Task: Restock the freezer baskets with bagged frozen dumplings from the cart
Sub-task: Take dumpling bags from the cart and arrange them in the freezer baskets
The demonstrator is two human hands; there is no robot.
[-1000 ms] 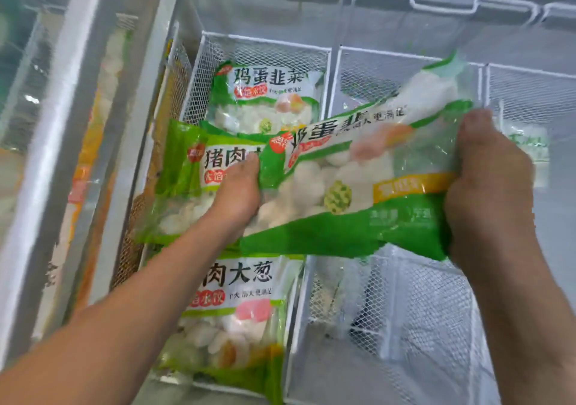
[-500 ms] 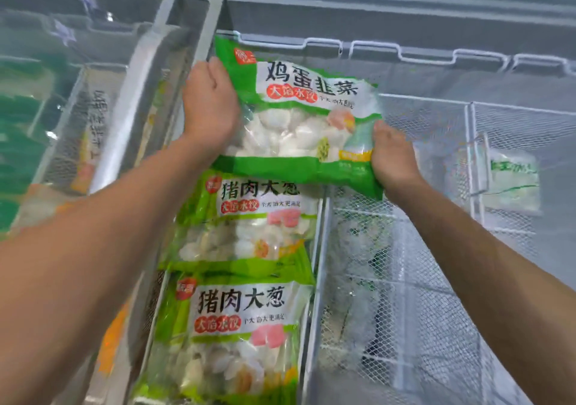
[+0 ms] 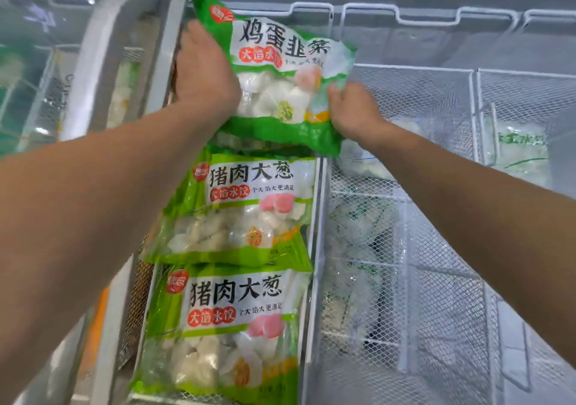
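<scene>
Getting tucked in at the far end of the left basket (image 3: 318, 248), the egg-chive bag (image 3: 280, 70) is being gripped by the left hand (image 3: 204, 74) and pinched at its corner by the right hand (image 3: 352, 111). It's probably best laid flat, overlapping the pork bag (image 3: 249, 205) just nearer.

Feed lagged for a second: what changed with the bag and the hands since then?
The egg-chive bag went from over the right basket to the far end of the left basket, above the pork-scallion bags. Left hand and right hand still grip it. Lower bags unmoved.
</scene>
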